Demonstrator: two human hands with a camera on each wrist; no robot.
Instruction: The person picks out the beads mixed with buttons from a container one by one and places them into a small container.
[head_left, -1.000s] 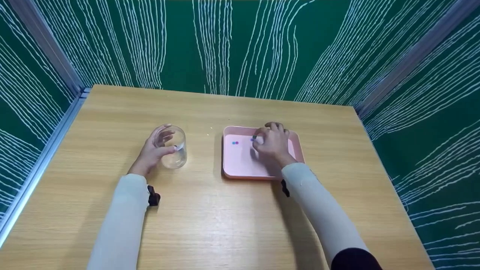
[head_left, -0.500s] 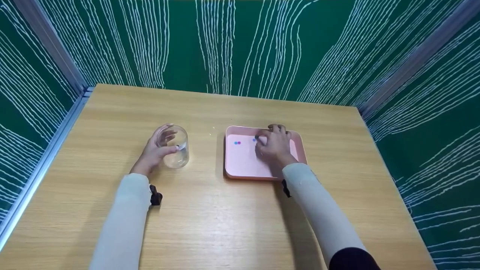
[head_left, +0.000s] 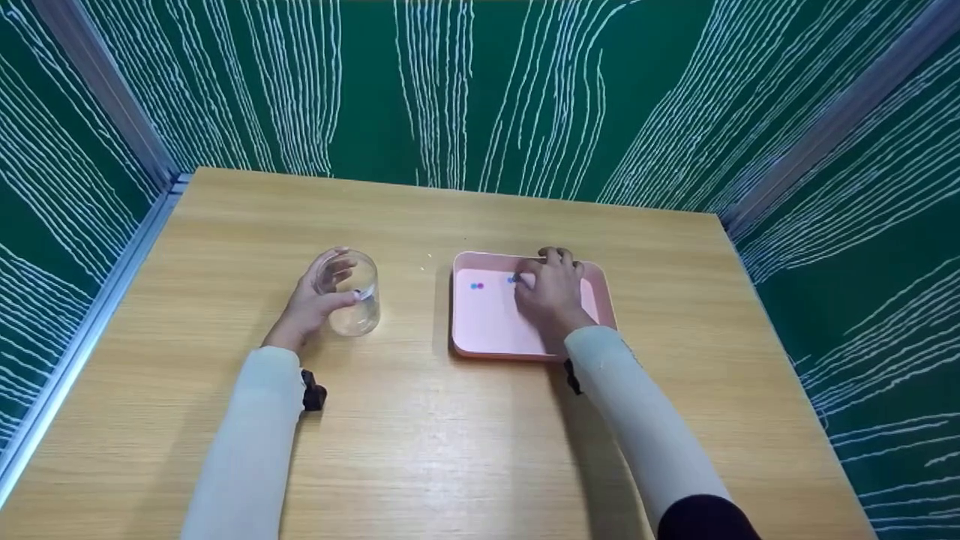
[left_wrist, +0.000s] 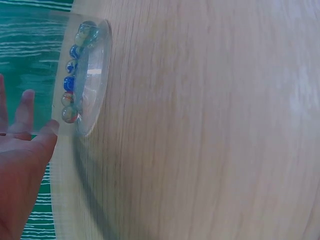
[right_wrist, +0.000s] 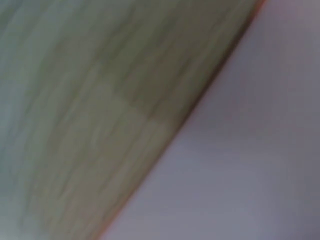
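the left hand (head_left: 307, 307) curls round a clear glass (head_left: 349, 292) that stands upright on the wooden table (head_left: 420, 435), left of centre. the thumb lies on the near side of the glass and the fingers show through it on the far side. in the left wrist view the fingers (left_wrist: 22, 112) look fairly straight against the glass wall, and a row of marbles (left_wrist: 72, 80), blue, clear and amber, sits along the bottom of the glass.

the right hand (head_left: 551, 289) rests inside a pink tray (head_left: 487, 330) just right of the glass, apart from it. its fingers are bent down at the far edge of the tray, with the tips close together at a small blue bead (head_left: 511, 280). whether they already pinch the bead i cannot tell, since the knuckles hide the tips. two more beads (head_left: 475, 286), one blue and one pink, lie touching each other near the tray's far left corner, well clear of the hand.

the right wrist view is blurred, showing only the tray's rim (right_wrist: 210, 95) against the table.

both forearms wear pale sleeves (head_left: 247, 442). green walls with white lines (head_left: 480, 90) surround the table.
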